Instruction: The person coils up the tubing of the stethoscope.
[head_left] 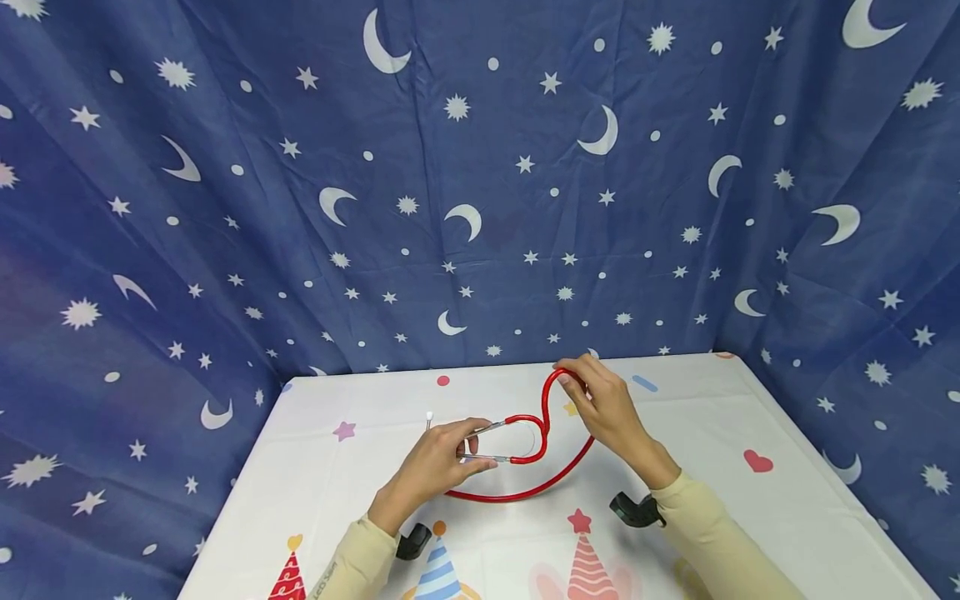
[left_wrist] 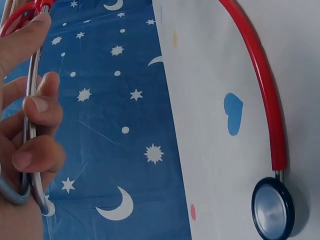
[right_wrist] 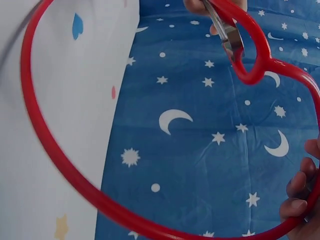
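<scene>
A red stethoscope point(head_left: 517, 497) is stretched between my two hands above the white table. My left hand point(head_left: 442, 457) grips its two metal ear tubes point(head_left: 491, 457), fingers curled around them in the left wrist view. A pale ear tip point(head_left: 430, 415) shows just beyond that hand. Further right, my right hand point(head_left: 602, 408) pinches the red tubing, which arches up from the Y-joint point(right_wrist: 265, 65). From there the tubing loops down and back to the left. Its round chest piece point(left_wrist: 273, 209) with a dark rim lies at the tabletop in the left wrist view.
The white tablecloth point(head_left: 360, 475) is printed with party hats, stars and hearts. Behind and at both sides hangs a blue curtain point(head_left: 487, 208) with moons and stars. Black wrist mounts point(head_left: 636, 510) stick out beneath both forearms.
</scene>
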